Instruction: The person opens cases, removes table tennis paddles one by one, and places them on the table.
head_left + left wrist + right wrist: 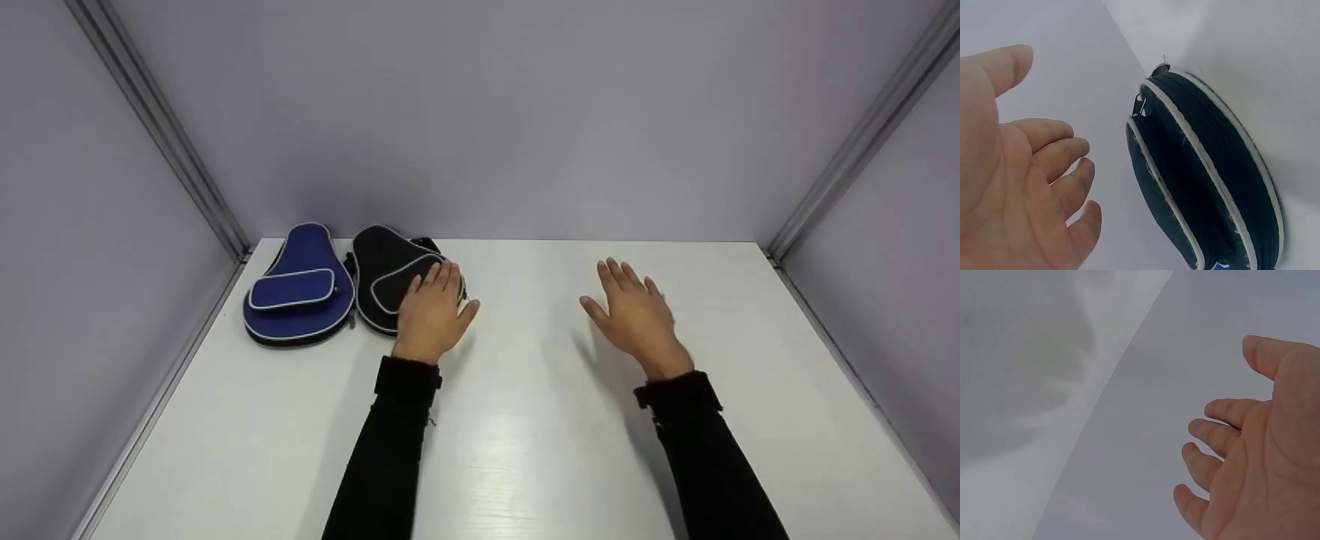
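the two table tennis paddle cases lie side by side in the far left corner area of the counter (510,420), the blue paddle case (306,255) nearer the left edge and the black paddle case (382,255) just to its right. both are laid down with their narrow ends towards the far edge. as for progress, neither case is in anyone's grip, so this looks like either the start or the end of the handling; i cannot tell which.

the left hand (431,319) hovers over the near right part of the black case, fingers extended, thumb apart, gripping nothing. the right hand (636,319) is above the counter's right half, likewise spread and holding nothing.

each case has a front pocket, the blue pocket (292,289) and the black pocket (397,286). the left wrist view shows a metal zip pull (1139,104) on the black case; its main zip looks closed where visible. whether paddles or balls are inside cannot be seen.
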Tool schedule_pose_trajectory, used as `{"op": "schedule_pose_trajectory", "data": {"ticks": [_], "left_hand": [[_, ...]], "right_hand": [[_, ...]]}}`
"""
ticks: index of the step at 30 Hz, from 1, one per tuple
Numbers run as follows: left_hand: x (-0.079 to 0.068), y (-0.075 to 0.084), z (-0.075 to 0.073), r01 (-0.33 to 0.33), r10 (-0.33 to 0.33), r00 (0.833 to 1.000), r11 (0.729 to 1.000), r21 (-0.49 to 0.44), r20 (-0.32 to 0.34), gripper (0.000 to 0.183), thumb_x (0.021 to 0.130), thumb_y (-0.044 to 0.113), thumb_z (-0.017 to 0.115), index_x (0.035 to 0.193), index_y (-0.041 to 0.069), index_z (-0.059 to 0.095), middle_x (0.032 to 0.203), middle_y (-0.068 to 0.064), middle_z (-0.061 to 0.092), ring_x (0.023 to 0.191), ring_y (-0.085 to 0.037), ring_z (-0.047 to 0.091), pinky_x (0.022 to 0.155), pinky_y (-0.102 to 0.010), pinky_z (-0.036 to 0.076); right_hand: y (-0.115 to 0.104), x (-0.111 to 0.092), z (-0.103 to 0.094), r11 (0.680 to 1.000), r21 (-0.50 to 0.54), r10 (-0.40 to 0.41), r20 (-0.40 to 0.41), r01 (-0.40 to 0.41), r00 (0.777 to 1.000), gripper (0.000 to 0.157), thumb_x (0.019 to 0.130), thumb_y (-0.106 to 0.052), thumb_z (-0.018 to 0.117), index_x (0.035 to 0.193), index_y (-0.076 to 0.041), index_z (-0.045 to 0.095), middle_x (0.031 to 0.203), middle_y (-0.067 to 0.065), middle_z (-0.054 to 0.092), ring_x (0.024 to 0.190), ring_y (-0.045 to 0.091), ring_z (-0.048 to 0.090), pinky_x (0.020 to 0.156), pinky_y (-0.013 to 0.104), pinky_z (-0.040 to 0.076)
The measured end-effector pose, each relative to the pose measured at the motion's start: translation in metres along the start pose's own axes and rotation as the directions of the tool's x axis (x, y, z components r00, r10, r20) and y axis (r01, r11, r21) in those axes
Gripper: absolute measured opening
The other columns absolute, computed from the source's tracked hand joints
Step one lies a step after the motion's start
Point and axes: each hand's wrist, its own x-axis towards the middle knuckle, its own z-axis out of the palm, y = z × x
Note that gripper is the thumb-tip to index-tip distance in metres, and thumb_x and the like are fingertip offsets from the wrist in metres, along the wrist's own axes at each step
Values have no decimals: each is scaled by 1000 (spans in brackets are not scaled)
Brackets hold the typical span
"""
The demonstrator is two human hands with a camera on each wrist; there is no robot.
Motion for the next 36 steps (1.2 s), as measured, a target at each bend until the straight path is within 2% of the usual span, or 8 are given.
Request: {"op": "schedule_pose_trajectory", "data": {"ticks": [6, 13, 17, 18, 22, 24, 30, 36], "left_hand": [[-10, 9, -31, 44, -45, 999, 999, 5, 30, 79, 121, 47, 60, 180, -2, 41, 189, -20, 43, 180, -38, 39, 150, -58, 31], [-4, -21, -24, 57, -57, 998, 998, -17, -5, 84, 121, 53, 58, 182, -1, 36, 191, -21, 37, 182, -40, 34, 150, -62, 27], [-4, -36, -27, 106, -106, 994, 994, 2, 18, 86, 123, 54, 52, 185, 0, 29, 195, -20, 28, 185, -39, 26, 152, -60, 22], [-10, -30, -39, 132, -132, 990, 991, -9, 41, 84, 123, 49, 54, 185, -2, 28, 195, -21, 28, 184, -40, 26, 152, -62, 22], [-11, -44, -38, 179, -178, 981, 984, -4, 79, 87, 123, 49, 53, 185, -4, 24, 196, -22, 23, 185, -41, 22, 153, -61, 19], [-12, -51, -35, 187, -183, 978, 982, -28, 102, 89, 121, 49, 56, 184, -5, 25, 195, -24, 23, 185, -43, 21, 152, -62, 19], [8, -88, 14, 147, -142, 986, 987, -62, 82, 97, 119, 64, 53, 184, -4, 30, 193, -25, 31, 184, -43, 26, 152, -61, 23], [19, -95, 39, 96, -95, 995, 993, -66, 20, 93, 115, 60, 64, 180, -2, 41, 189, -26, 40, 181, -44, 32, 151, -61, 26]], "right_hand": [[-2, 1, -3, 1000, 1, -3, -4, 3, 1000, 82, 124, -46, 55, 185, 1, 27, 192, 26, 29, 181, 49, 28, 148, 73, 21], [-3, 0, -6, 1000, -4, -9, 0, 9, 1000, 83, 124, -46, 57, 185, 2, 26, 192, 26, 29, 181, 48, 28, 149, 72, 22], [-3, 1, -7, 1000, -1, -12, 9, 12, 1000, 85, 124, -46, 56, 185, 3, 24, 193, 26, 27, 182, 46, 27, 149, 71, 21], [-3, 1, -7, 1000, 0, -13, 9, 13, 1000, 85, 124, -47, 56, 185, 4, 24, 193, 26, 27, 182, 46, 27, 149, 71, 21], [-3, 3, -5, 1000, 4, -21, 18, 21, 1000, 86, 124, -47, 55, 185, 4, 22, 194, 26, 25, 183, 46, 26, 150, 70, 19], [-4, 3, -4, 1000, 8, -26, 18, 26, 999, 87, 124, -48, 56, 185, 4, 22, 194, 26, 25, 182, 46, 26, 149, 70, 21], [-5, 7, -1, 999, 12, -35, 8, 35, 999, 87, 123, -45, 59, 184, 5, 23, 193, 27, 26, 181, 46, 29, 148, 70, 26], [-5, 9, 4, 998, 12, -58, 5, 58, 998, 86, 122, -43, 61, 183, 6, 26, 193, 26, 28, 181, 46, 30, 146, 71, 29]]}}
